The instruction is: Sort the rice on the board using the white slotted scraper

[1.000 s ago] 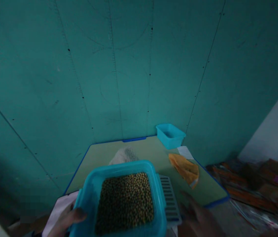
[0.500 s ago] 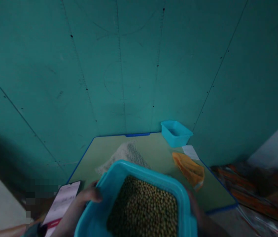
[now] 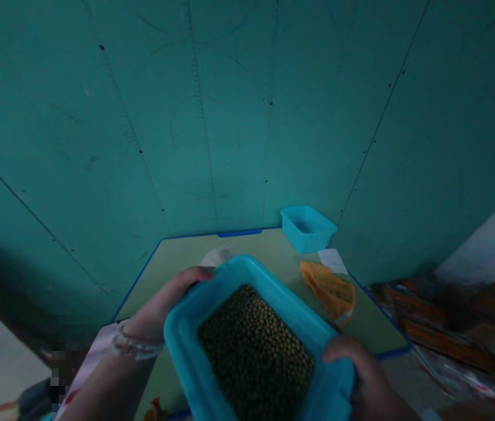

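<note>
I hold a blue plastic tub (image 3: 186,342) filled with small round greenish-brown beans (image 3: 256,351) above a green table (image 3: 177,263). My left hand (image 3: 164,304) is closed on the tub's far left rim, a bracelet showing at the wrist. My right hand (image 3: 361,374) is closed on the near right corner. The tub is turned at an angle to the table. A whitish bag of grains (image 3: 219,254) peeks out behind the tub.
A smaller blue tub (image 3: 306,228) stands at the table's far right corner, against the teal wall. An orange cloth (image 3: 329,289) and a white slip of paper (image 3: 332,260) lie near it. Cluttered papers (image 3: 449,327) lie on the floor at right. A phone (image 3: 93,362) rests at lower left.
The tub has risen and turned at an angle. My left hand moved up to its far rim, and my right hand now grips its near right corner.
</note>
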Demonstrator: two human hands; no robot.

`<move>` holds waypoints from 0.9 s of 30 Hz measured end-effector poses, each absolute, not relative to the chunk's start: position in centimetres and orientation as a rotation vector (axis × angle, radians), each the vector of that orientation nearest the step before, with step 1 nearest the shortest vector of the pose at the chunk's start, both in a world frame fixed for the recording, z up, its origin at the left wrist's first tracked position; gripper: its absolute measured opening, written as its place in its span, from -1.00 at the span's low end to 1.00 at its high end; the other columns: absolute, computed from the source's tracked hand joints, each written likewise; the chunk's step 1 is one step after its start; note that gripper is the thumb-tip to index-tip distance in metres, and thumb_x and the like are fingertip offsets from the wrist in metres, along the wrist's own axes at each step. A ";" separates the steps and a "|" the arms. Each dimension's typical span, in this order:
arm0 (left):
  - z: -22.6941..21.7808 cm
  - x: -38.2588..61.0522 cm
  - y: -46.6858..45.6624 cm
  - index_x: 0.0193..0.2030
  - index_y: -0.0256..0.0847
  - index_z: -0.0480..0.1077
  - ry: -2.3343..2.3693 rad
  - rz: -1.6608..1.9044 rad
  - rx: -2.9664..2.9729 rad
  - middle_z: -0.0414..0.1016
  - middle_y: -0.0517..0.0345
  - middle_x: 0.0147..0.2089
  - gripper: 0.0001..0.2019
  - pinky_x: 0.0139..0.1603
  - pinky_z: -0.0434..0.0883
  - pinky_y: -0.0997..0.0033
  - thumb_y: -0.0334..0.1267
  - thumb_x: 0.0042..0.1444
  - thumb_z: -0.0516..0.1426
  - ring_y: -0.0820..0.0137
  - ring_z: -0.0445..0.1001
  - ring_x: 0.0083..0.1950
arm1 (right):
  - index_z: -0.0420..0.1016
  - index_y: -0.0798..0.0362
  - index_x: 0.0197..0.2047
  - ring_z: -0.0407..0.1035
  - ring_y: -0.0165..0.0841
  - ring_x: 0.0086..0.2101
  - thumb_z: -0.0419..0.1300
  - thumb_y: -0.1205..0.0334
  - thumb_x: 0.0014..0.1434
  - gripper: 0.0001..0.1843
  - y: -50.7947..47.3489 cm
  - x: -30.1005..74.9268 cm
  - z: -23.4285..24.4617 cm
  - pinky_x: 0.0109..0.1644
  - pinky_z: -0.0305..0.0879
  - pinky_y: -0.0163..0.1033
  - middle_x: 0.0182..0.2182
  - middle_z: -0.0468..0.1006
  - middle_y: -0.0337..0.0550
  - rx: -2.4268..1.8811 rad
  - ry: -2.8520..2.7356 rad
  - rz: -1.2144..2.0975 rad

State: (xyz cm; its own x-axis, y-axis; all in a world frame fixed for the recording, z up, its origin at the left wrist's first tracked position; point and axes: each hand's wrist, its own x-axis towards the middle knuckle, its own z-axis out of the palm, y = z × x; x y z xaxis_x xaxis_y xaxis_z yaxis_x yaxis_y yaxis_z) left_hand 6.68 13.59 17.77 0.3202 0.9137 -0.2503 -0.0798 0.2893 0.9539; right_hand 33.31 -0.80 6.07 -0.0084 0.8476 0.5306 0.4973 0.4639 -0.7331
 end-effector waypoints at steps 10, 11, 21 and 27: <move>15.4 7.8 17.3 -0.14 -0.13 0.51 0.920 1.052 1.280 0.61 0.01 -0.08 -0.69 0.01 0.34 0.14 -0.07 0.01 0.16 0.09 0.45 0.02 | 0.19 -0.03 -0.46 0.12 -0.44 -0.58 0.14 0.32 -0.25 -0.78 7.9 34.3 8.6 -0.50 0.06 -0.36 -0.61 0.19 -0.42 -1.344 -1.335 0.330; 15.1 7.4 16.9 -0.11 -0.13 0.51 0.979 1.104 1.292 0.59 0.00 -0.06 -0.69 0.02 0.34 0.14 -0.07 0.04 0.16 0.09 0.44 0.04 | 0.17 -0.04 -0.47 0.12 -0.44 -0.56 0.14 0.30 -0.25 -0.78 9.3 34.8 8.7 -0.50 0.05 -0.36 -0.61 0.18 -0.42 -1.389 -1.320 0.368; 14.4 2.2 13.8 -0.29 -0.06 0.59 1.096 1.168 1.274 0.63 0.13 -0.12 -0.77 -0.15 0.49 0.26 -0.05 0.02 0.17 0.10 0.52 -0.08 | 0.15 -0.06 -0.38 0.17 -0.37 -0.52 0.15 0.17 -0.16 -0.74 19.9 36.7 7.1 -0.44 0.09 -0.32 -0.59 0.18 -0.43 -1.505 -1.225 0.357; 13.3 1.2 13.3 -0.35 -0.04 0.61 1.134 1.166 1.199 0.66 0.13 -0.17 -0.69 -0.19 0.51 0.23 0.09 -0.11 0.22 0.05 0.52 -0.10 | 0.24 0.00 -0.23 0.33 -0.30 -0.39 0.13 0.22 -0.07 -0.72 22.7 36.7 6.2 -0.32 0.22 -0.26 -0.44 0.38 -0.31 -1.567 -1.298 0.304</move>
State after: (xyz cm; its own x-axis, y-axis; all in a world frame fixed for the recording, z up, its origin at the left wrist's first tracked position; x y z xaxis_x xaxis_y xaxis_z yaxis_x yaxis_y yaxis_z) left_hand 1.23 13.34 13.27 0.0698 0.9975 -0.0141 -0.0420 0.0171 0.9990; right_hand 36.67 22.66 6.20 0.3839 0.8357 0.3928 0.5748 0.1166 -0.8099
